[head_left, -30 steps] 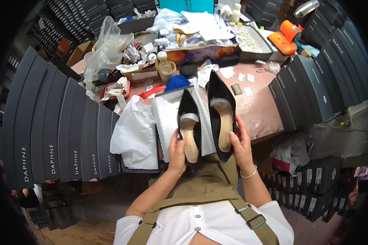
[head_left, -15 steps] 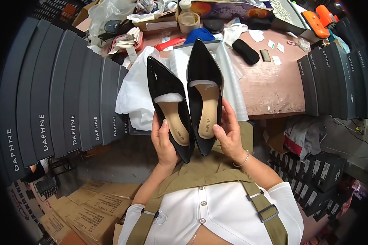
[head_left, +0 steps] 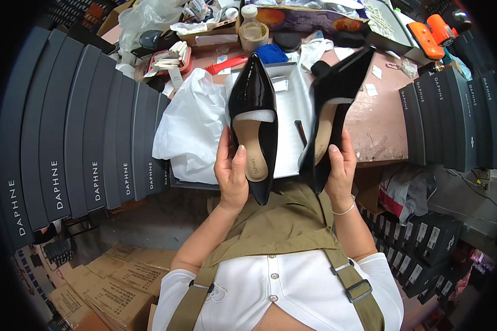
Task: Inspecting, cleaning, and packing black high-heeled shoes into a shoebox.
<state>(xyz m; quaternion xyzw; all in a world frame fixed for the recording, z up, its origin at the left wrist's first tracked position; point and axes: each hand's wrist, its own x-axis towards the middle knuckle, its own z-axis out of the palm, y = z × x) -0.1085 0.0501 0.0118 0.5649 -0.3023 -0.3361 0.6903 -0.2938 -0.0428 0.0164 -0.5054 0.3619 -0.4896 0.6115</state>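
Note:
My left hand (head_left: 231, 174) is closed round the heel end of a black pointed pump (head_left: 252, 91), its thumb on the beige insole. The shoe's glossy toe points away from me, with white padding inside the toe. In my right hand (head_left: 342, 169) is the matching black pump (head_left: 343, 77), tilted onto its side so that its outer side shows. Beneath and between the shoes lies an open shoebox (head_left: 197, 182) lined with white tissue paper (head_left: 185, 124), which spills over its left side.
Dark shoeboxes (head_left: 55, 138) stand in a row at the left, others (head_left: 444, 118) at the right. A red-handled brush (head_left: 229, 64), a blue cloth (head_left: 271, 54), a tape roll (head_left: 253, 39) and a tray of white sticks (head_left: 171, 58) lie at the back. Cardboard cartons (head_left: 113, 281) lie lower left.
The shoes have moved apart: the right one went right and rolled onto its side, the left one shifted right and turned more upright. The box between them now shows.

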